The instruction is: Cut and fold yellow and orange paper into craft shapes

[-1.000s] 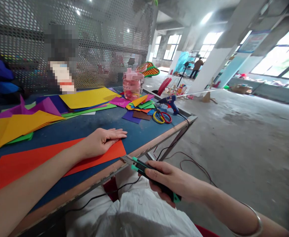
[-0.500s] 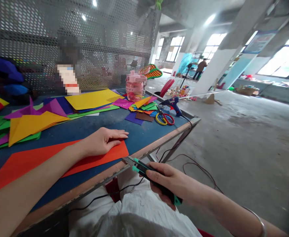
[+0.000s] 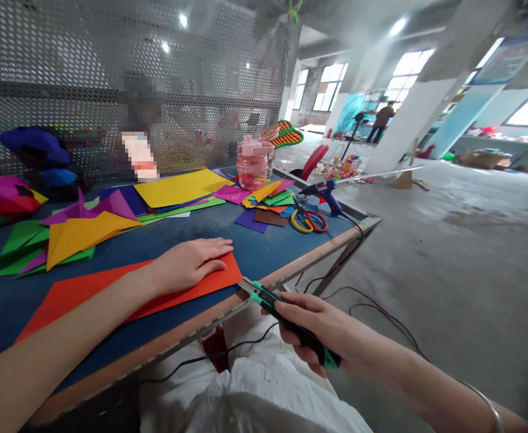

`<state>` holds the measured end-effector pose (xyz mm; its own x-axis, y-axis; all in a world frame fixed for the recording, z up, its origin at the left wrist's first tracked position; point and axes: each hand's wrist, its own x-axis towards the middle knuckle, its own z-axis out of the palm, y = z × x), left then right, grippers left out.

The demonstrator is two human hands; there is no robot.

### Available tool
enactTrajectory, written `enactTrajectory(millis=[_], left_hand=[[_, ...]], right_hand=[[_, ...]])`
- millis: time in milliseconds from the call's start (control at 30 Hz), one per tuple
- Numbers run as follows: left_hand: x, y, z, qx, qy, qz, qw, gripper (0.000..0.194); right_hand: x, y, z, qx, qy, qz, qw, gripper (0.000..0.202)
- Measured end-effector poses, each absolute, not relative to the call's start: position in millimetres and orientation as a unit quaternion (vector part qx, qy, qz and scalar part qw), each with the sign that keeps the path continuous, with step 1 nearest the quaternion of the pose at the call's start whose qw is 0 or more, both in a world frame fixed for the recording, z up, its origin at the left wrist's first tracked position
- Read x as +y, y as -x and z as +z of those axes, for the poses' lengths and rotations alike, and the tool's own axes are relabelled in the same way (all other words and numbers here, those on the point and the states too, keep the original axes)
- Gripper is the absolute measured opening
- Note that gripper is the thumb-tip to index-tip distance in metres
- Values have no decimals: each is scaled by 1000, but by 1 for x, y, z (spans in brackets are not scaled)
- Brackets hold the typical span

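A folded orange-red sheet of paper (image 3: 83,294) lies along the near edge of the blue tabletop. My left hand (image 3: 192,261) rests flat on its right part, fingers stretched out and pointing right. In my right hand (image 3: 306,325) is a black and green utility knife (image 3: 286,316), gripped around the handle. The knife's blade (image 3: 247,285) is out, and its tip is at the right corner of the orange-red paper, by the table edge. I cannot tell whether the tip is inside the fold.
Yellow sheets (image 3: 183,187), folded orange-yellow paper (image 3: 83,237) and green paper (image 3: 20,246) lie behind. Scissors (image 3: 308,220), a blue glue gun (image 3: 327,195) and a pink bottle (image 3: 252,162) stand or lie at the right. A cord (image 3: 210,359) crosses below the table. A person (image 3: 382,122) is far back.
The view has shifted, so most things appear farther right. My left hand has drawn back slightly leftward along the paper. The knife tip stays at the paper's right corner.
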<state>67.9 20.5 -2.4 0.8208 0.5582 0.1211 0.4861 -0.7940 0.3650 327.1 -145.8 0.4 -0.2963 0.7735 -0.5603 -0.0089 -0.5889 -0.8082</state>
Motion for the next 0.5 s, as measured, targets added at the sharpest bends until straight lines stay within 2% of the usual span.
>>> enactTrajectory(millis=[300,500], left_hand=[[26,-120,-25,374,-910,135,113,56],[26,-147,-26,387,-906,126,112,57]], right_hand=[[-136,-342,1,-380,554,670,316,33],[-127,-362,8,-453,555,645,266,45]])
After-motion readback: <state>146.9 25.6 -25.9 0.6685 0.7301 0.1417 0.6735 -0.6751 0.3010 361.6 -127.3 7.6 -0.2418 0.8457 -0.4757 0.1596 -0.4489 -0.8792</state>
